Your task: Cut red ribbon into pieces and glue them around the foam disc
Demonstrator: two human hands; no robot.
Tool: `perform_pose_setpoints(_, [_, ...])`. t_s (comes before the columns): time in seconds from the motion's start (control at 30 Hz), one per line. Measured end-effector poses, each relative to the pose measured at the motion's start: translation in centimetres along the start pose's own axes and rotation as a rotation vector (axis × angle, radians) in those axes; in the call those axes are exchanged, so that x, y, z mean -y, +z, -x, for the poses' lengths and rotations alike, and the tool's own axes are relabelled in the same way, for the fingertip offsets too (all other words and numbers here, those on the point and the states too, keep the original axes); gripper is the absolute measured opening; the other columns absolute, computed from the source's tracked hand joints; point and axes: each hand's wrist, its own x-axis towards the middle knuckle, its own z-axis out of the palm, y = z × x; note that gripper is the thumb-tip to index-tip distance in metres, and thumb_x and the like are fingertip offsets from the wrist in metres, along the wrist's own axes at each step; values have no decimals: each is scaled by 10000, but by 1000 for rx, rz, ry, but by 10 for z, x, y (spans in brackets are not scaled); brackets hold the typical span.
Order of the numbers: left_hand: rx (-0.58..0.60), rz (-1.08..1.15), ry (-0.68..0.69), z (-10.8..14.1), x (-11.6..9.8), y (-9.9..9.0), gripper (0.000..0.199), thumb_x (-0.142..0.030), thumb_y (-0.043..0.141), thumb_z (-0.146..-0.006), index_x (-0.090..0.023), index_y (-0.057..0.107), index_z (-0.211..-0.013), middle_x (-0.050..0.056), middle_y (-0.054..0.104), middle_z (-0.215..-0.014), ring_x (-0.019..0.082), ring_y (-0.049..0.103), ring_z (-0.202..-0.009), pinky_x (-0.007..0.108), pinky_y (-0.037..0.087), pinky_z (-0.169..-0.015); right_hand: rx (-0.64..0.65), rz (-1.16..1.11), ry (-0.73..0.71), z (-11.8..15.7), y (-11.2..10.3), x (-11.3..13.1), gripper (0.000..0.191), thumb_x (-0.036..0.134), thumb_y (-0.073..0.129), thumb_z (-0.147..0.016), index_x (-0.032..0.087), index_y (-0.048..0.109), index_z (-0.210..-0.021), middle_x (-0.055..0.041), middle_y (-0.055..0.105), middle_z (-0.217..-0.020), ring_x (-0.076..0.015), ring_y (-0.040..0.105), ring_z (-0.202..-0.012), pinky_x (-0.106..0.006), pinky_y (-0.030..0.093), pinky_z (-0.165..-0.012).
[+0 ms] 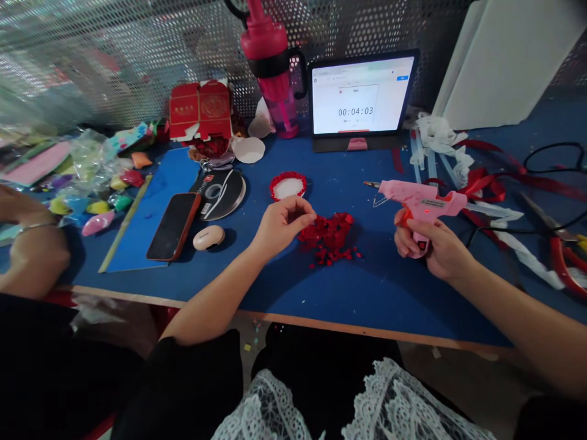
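A pink hot glue gun is in my right hand, its nozzle pointing left and a small red light glowing on its side. My left hand is closed in a pinch at the left edge of a pile of small red pieces; whatever sits between the fingertips is hidden. Just behind that hand lies a white disc with a ring of red pieces round its rim.
A tablet showing a timer and a pink tumbler stand at the back. Left are a ribbon spool, phone and beige case. Ribbons and red-handled scissors lie right. Another person's arm rests far left.
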Motion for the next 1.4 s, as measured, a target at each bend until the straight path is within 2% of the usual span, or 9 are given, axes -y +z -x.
perform_pose_setpoints(0.13, [516, 206, -6, 25, -16, 36, 86, -227, 519, -914, -181, 491, -848, 115, 696, -1119, 185, 664, -1066, 347, 541, -894, -9, -12, 3, -2, -2, -1, 134, 338, 571, -867, 206, 587, -884, 65, 402, -441, -104, 409, -432, -260, 353, -484])
perform_pose_setpoints(0.2, [731, -2, 127, 36, -14, 57, 94, -187, 495, -924, -185, 487, -831, 138, 583, -1340, 213, 503, -1310, 407, 458, -1059, -7, -21, 16, -2, -2, -2, 127, 334, 573, -868, 208, 583, -879, 65, 404, -440, -103, 408, -436, -259, 357, -488])
perform_pose_setpoints(0.3, [832, -322, 348, 42, -3, 77, 102, -142, 451, -932, -152, 510, -850, 178, 427, -1474, 267, 285, -1442, 487, 265, -1198, -3, -32, 23, 0, -3, -2, 127, 338, 588, -859, 213, 576, -874, 66, 410, -442, -102, 405, -434, -261, 366, -494])
perform_pose_setpoints(0.4, [743, -467, 388, 35, 8, 74, 119, -153, 420, -947, -138, 518, -881, 189, 425, -1472, 271, 312, -1431, 475, 300, -1186, 1, -42, 25, 1, -4, -2, 134, 341, 604, -848, 212, 582, -877, 68, 414, -440, -99, 397, -427, -260, 364, -494])
perform_pose_setpoints(0.53, [597, -475, 322, 17, 13, 47, 107, -153, 412, -945, -169, 485, -869, 174, 481, -1434, 229, 386, -1397, 436, 415, -1116, -6, -37, 39, 1, -5, 0, 147, 353, 608, -841, 211, 581, -870, 67, 414, -438, -102, 416, -439, -253, 364, -493])
perform_pose_setpoints(0.77, [604, -476, 403, 1, 22, 13, 100, -157, 427, -938, -169, 489, -861, 185, 503, -1409, 224, 440, -1361, 439, 434, -1091, -11, -33, 34, 2, -4, 1, 150, 337, 592, -852, 192, 584, -889, 62, 422, -440, -107, 451, -461, -241, 374, -497])
perform_pose_setpoints(0.97, [271, -448, 412, 11, 6, 33, 52, -168, 557, -882, -167, 588, -841, 52, 707, -944, 148, 659, -910, 310, 532, -856, 3, 10, -5, 2, -10, 7, 159, 340, 598, -847, 182, 594, -863, 53, 432, -430, -110, 450, -452, -242, 375, -491])
perform_pose_setpoints(1.1, [299, -485, 254, 3, 3, 50, 39, -129, 655, -796, -160, 638, -780, -6, 657, -729, 108, 611, -687, 222, 486, -658, 56, 97, -51, 3, -21, 11, 196, 389, 611, -845, 194, 590, -859, 55, 423, -411, -116, 418, -420, -258, 361, -465])
perform_pose_setpoints(1.4, [173, -515, 294, 1, 18, 46, 82, -199, 634, -836, -154, 655, -901, 43, 668, -936, 81, 615, -658, 201, 497, -608, 141, 272, -10, 5, -28, 13, 231, 423, 599, -875, 193, 586, -864, 68, 394, -446, -88, 372, -419, -269, 395, -477])
